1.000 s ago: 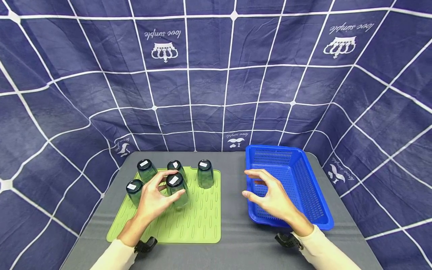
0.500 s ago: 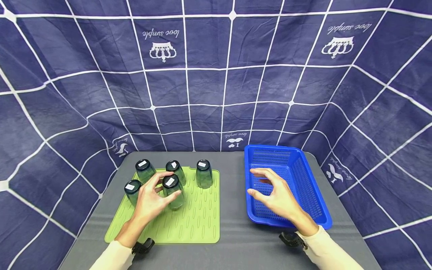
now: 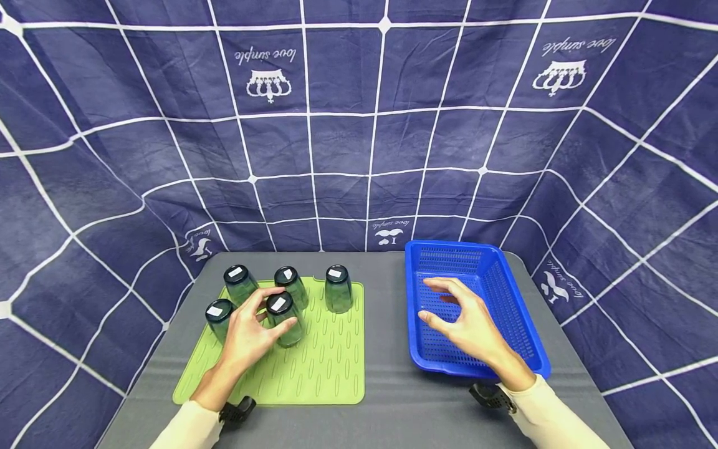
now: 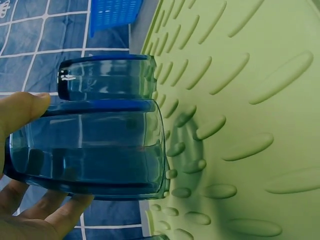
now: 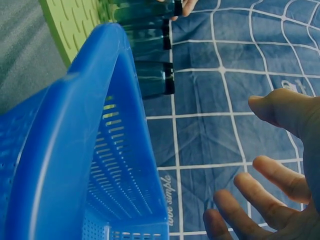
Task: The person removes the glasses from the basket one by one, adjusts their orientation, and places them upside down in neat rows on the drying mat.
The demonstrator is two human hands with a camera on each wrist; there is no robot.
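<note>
My left hand holds an upside-down teal drinking glass near its dark base, thumb on one side and fingers on the other. In the left wrist view the held glass has its rim at or just above the green ribbed mat; I cannot tell whether they touch. Other upturned glasses stand around it: one at back right, one behind, one at back left, and one partly hidden by my hand. My right hand hovers over the blue basket, fingers apart, holding nothing.
The basket, perforated and high-walled, stands on the right of the grey tabletop. Grey cloth separates it from the mat. A dark blue checked curtain rises behind and at both sides. White labels mark the glass bases.
My left hand has shifted slightly left with the held glass, away from the back-right glass. My right hand has drifted a little right over the basket.
</note>
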